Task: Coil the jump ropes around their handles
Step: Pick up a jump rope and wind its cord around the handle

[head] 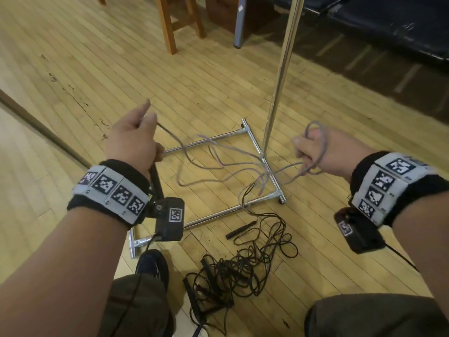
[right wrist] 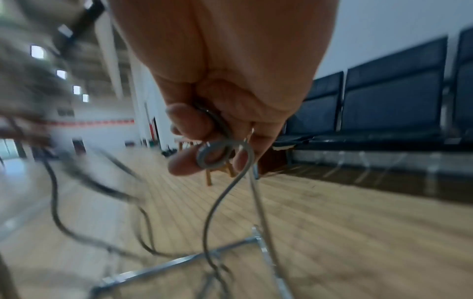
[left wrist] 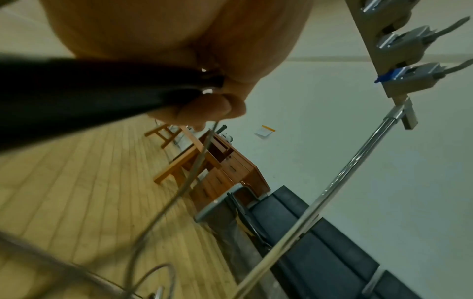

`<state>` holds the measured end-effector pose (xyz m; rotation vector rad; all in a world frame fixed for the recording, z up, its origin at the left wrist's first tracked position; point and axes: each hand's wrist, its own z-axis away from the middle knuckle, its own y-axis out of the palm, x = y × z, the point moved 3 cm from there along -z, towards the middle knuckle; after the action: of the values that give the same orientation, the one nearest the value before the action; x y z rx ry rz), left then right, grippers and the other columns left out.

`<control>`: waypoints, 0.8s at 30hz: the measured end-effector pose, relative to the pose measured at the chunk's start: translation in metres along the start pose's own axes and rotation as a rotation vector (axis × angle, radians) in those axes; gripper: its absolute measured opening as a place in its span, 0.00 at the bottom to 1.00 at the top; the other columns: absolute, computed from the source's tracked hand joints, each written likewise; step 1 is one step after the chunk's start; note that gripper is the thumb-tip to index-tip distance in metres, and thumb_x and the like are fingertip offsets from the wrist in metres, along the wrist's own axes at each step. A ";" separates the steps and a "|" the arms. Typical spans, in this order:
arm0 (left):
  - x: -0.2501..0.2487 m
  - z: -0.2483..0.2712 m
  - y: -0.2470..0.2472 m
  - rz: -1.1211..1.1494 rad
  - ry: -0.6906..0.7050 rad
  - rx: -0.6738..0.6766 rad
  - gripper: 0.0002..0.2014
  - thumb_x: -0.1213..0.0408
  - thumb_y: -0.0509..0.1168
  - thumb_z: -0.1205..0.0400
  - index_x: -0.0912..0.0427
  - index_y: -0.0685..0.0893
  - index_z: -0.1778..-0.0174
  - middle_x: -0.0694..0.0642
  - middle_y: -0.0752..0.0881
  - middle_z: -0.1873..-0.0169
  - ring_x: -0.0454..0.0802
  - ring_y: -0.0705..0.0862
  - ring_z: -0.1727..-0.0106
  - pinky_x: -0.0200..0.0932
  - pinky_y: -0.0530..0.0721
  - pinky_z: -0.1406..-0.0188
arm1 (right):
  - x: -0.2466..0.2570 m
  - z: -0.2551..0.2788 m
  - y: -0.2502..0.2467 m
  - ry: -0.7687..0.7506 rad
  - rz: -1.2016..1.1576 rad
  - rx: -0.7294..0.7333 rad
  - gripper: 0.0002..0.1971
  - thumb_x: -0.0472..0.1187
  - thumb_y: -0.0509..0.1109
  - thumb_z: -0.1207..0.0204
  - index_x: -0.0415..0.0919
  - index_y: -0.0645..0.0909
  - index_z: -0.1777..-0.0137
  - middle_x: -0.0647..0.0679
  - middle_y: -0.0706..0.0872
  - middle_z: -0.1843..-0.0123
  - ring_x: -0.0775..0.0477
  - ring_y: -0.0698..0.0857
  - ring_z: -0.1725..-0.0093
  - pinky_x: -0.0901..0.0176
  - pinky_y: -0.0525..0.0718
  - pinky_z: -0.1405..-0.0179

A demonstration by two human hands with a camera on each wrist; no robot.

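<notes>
My left hand (head: 136,139) grips a black jump rope handle (head: 155,181), which fills the left of the left wrist view as a dark bar (left wrist: 76,97); the index finger points forward. A grey rope (head: 218,164) leaves that fist and sags in loose loops over to my right hand (head: 313,149). The right hand (right wrist: 225,91) holds the rope with fingers curled round it, one strand lying over the back of the hand and a small loop (right wrist: 212,159) sitting at the fingertips. Both hands are held above the floor.
A chrome stand's base frame (head: 213,217) and pole (head: 281,69) sit right under the hanging rope. A tangle of black jump ropes (head: 233,271) and a loose handle (head: 240,230) lie on the wooden floor near my shoe (head: 151,263). Wooden furniture legs (head: 170,25) and dark benches (head: 388,27) stand further off.
</notes>
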<state>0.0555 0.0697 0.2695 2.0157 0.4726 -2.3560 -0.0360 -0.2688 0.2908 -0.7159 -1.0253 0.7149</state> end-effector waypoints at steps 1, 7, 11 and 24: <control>0.000 0.002 0.006 0.046 -0.020 0.009 0.13 0.50 0.69 0.14 0.26 0.89 0.38 0.37 0.94 0.53 0.44 0.87 0.73 0.40 0.87 0.74 | 0.008 0.002 0.000 -0.041 -0.158 -0.009 0.16 0.46 0.64 0.16 0.40 0.81 0.64 0.50 0.81 0.75 0.31 0.90 0.63 0.49 0.90 0.55; -0.004 0.027 0.038 -0.011 0.117 0.398 0.09 0.47 0.72 0.17 0.34 0.93 0.42 0.44 0.94 0.46 0.45 0.80 0.75 0.46 0.82 0.74 | 0.036 0.011 0.009 -0.144 -0.140 -0.029 0.18 0.51 0.62 0.12 0.42 0.84 0.59 0.48 0.89 0.71 0.49 0.92 0.67 0.51 0.86 0.60; -0.006 0.073 0.077 -0.057 0.135 0.893 0.21 0.38 0.75 0.24 0.35 0.89 0.35 0.47 0.93 0.40 0.44 0.77 0.78 0.39 0.77 0.79 | 0.057 0.016 0.025 -0.283 0.232 -0.004 0.15 0.48 0.61 0.10 0.44 0.82 0.54 0.46 0.90 0.64 0.47 0.90 0.61 0.53 0.86 0.60; -0.011 0.101 0.095 -0.188 0.136 1.069 0.11 0.48 0.80 0.26 0.46 0.93 0.52 0.61 0.90 0.57 0.36 0.74 0.79 0.29 0.71 0.81 | 0.050 0.007 0.022 -0.232 0.512 -0.290 0.18 0.44 0.61 0.13 0.51 0.63 0.66 0.51 0.74 0.68 0.52 0.72 0.72 0.56 0.70 0.71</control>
<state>-0.0214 -0.0465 0.2714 2.5363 -0.8463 -2.9313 -0.0294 -0.2148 0.3008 -1.1915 -1.1830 1.1228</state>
